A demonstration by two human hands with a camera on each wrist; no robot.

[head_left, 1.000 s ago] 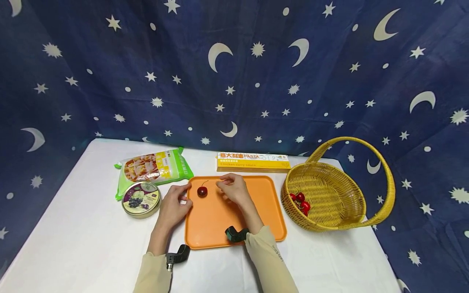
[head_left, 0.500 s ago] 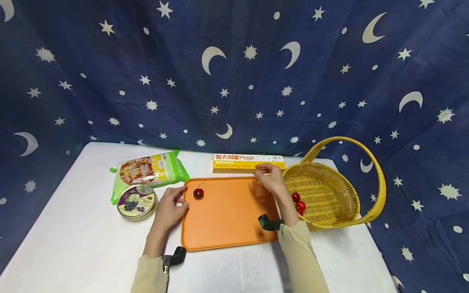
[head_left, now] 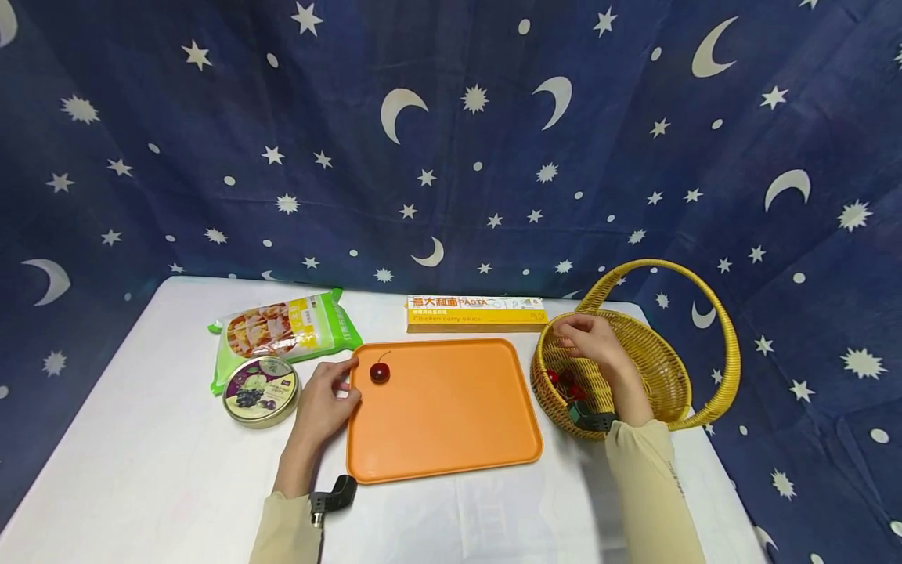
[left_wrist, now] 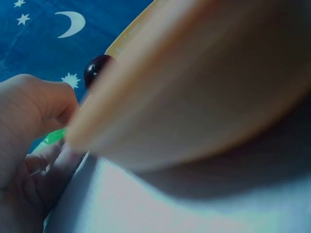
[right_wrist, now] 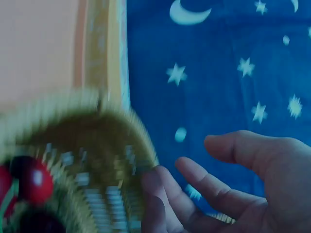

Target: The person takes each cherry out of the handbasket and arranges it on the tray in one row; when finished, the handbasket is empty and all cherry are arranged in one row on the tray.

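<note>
1. Surface: one table (head_left: 141, 446), covered in white cloth.
2. Room: dark blue curtain (head_left: 268, 110), printed with pale moons, stars and dots, behind the table and at both sides.
3. Tray (head_left: 444, 415): quantity one, orange, flat on the cloth.
4. Single cherry (head_left: 380, 372): quantity one, on the tray near its far left corner, stem upward.
5. Basket (head_left: 665, 376): quantity one, yellow wicker, just right of the tray, with one raised handle.
6. Basket cherries (right_wrist: 39, 180): at least three visible, grouped at the basket's left side; exact count hidden.
7. Bag (head_left: 282, 329), tin (head_left: 261, 390), pasta box (head_left: 475, 315): one each. Tin just in front of the bag, left of the tray; box behind the tray.
8. Left hand (head_left: 324, 406): fingers touch the tray's left rim; whether they pinch it cannot be told.
9. Right hand (head_left: 597, 345): above the basket, thumb and fingers spread, gripping nothing.
</note>
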